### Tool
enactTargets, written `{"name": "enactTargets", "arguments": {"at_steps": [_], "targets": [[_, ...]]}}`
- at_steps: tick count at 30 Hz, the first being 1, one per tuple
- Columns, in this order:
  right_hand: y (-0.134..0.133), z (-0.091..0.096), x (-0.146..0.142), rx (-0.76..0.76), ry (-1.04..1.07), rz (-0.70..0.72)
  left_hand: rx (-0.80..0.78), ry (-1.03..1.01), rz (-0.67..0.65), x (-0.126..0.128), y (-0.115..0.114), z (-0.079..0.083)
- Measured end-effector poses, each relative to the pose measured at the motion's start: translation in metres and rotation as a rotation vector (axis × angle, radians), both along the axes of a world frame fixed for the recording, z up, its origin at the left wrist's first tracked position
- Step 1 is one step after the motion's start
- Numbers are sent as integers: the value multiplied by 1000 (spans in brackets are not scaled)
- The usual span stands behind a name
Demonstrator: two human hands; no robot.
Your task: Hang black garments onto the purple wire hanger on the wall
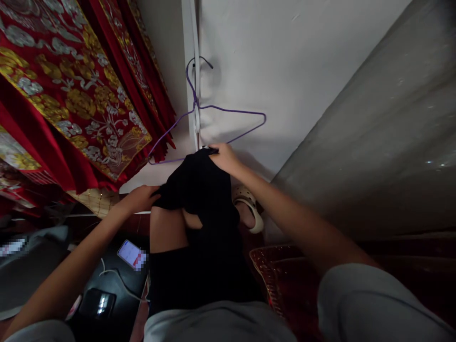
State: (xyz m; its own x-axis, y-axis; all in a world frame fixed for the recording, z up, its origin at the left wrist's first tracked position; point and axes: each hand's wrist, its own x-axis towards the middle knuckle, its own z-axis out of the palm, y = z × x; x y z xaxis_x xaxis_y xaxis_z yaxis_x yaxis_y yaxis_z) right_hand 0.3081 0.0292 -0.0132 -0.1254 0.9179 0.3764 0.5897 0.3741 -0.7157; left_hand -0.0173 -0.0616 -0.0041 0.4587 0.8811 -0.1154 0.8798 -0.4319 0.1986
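A black garment [203,175] hangs bunched in front of my knees, stretched between both hands; its exact kind is hard to make out. My right hand [223,156] pinches its upper edge near the middle of the view. Lower down and to the left, my left hand [142,197] grips another edge of the cloth. Just behind the garment, a purple wire hanger [231,110] hangs by its hook against the white wall, with nothing on it. The garment overlaps part of the hanger's bottom bar.
Red embroidered curtains [96,95] fill the upper left. At lower left, a phone [131,254] with a lit screen and a white cable lie on a dark surface [121,285]. A cream clog [254,216] is on my foot. Dark red fabric [295,285] lies at right.
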Motion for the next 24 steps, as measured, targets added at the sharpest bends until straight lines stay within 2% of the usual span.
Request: {"name": "enactTargets", "arguments": {"at_steps": [2, 4, 7, 9, 12, 15, 16, 18, 20, 22, 24], "targets": [[-13, 3, 16, -16, 35, -42, 27, 56, 72, -10, 1, 6], [-26, 10, 31, -11, 74, -86, 157, -41, 72, -9, 1, 17], [-42, 21, 43, 0, 86, -138, 436, -286, -7, 13, 0, 44], [-54, 25, 41, 7, 106, -111, 534, -385, -82, 36, 3, 64], [-72, 27, 30, 24, 164, 31, 540, -493, -191, 66, 14, 84], [-82, 32, 30, 151, 183, 110, 512, -561, -215, 79, 34, 90], [-82, 36, 36, 235, 200, 68, 506, -556, -203, 78, 40, 91], [-76, 47, 57, 411, 252, -107, 482, -529, -169, 73, 50, 93], [-66, 60, 82, 475, 274, -279, 457, -505, -152, 67, 54, 98], [-58, 73, 103, 360, 232, -306, 489, -496, -144, 61, 53, 104], [-60, 85, 116, 183, 191, -249, 620, -519, -90, 56, 51, 109]]}}
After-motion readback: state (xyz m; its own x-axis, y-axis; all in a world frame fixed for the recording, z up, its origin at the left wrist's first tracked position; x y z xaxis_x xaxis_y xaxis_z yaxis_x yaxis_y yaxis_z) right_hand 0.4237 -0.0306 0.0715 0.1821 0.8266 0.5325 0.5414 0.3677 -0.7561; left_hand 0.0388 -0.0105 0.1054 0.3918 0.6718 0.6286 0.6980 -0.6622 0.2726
